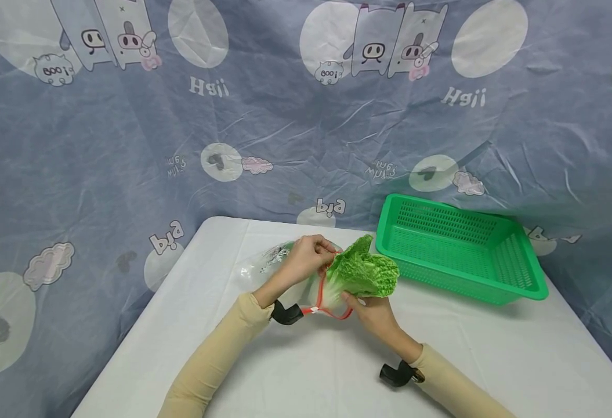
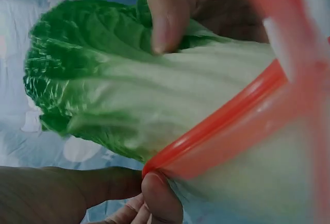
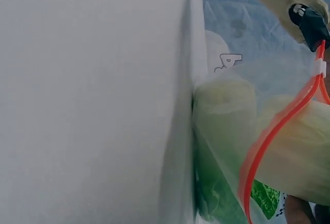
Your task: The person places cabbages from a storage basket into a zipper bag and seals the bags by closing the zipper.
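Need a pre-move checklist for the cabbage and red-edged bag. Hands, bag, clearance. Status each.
1. Left hand on the bag: ok, thumb and finger pinch its red edge.
2. Right hand on the cabbage: ok, thumb pressed against it.
3. Bag mouth open: ok, the cabbage passes through it.
4. Cabbage fully inside: not ok, leafy end sticks out past the red edge.
5. Room for it: cannot tell, another pale-green vegetable shows through the film in the right wrist view.
6. Leaves clear of the green basket: cannot tell, close together in the head view.
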A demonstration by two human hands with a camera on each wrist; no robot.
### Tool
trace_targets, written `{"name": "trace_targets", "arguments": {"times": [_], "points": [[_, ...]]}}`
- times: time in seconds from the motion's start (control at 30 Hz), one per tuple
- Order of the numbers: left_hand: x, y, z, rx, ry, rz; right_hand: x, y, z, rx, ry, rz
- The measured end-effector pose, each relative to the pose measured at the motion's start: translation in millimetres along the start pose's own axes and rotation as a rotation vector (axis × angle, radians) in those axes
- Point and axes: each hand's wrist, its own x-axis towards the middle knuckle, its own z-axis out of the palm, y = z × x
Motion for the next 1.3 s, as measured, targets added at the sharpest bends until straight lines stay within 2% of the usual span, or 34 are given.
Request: {"name": "trace_targets", "arguments": {"times": [0.1, 0.17, 0.2, 0.27, 0.47, 0.6, 0.8, 0.9, 0.97, 1.1, 1.2, 1.3], "points": [[0.3, -0.6, 0.6, -0.044, -0.033, 0.004, -2.1, 4, 0, -0.024, -0.010, -0.131], [-0.2, -0.2, 1.7, -0.057, -0.038, 0.015, -3.8, 7, -1, -0.030, -0.071, -0.215], [-0.7, 0.5, 2.4, -0.063, -0.036, 0.024, -4.6, 9, -2, -0.053, -0.105, -0.244], [-2.3, 2.6, 4.1, -0.065, -0.031, 0.043, -6.1, 10, -4, -0.102, -0.178, -0.246], [-8.7, 9.4, 9.0, 0.046, 0.005, 0.128, -2.0, 5, -10, -0.180, -0.409, -0.081], [-11.5, 12.0, 9.1, 0.081, 0.033, 0.184, 6.4, -2, -9, -0.191, -0.470, -0.040], [-14.7, 17.2, 6.9, 0.135, 0.019, 0.261, 18.7, -11, -2, -0.246, -0.474, -0.034], [-15.8, 18.7, 6.0, 0.172, 0.033, 0.293, 25.0, -18, -1, -0.280, -0.463, 0.001], [-16.8, 19.6, 5.5, 0.191, 0.045, 0.313, 29.7, -22, -1, -0.315, -0.444, 0.043], [-19.2, 21.8, 6.7, 0.240, 0.051, 0.334, 37.8, -29, -5, -0.363, -0.410, 0.208], [-22.6, 25.9, 9.2, 0.240, 0.024, 0.335, 42.6, -28, -8, -0.384, -0.381, 0.337], [-27.2, 32.8, 13.1, 0.245, 0.004, 0.331, 44.7, -21, -8, -0.370, -0.325, 0.391]]}}
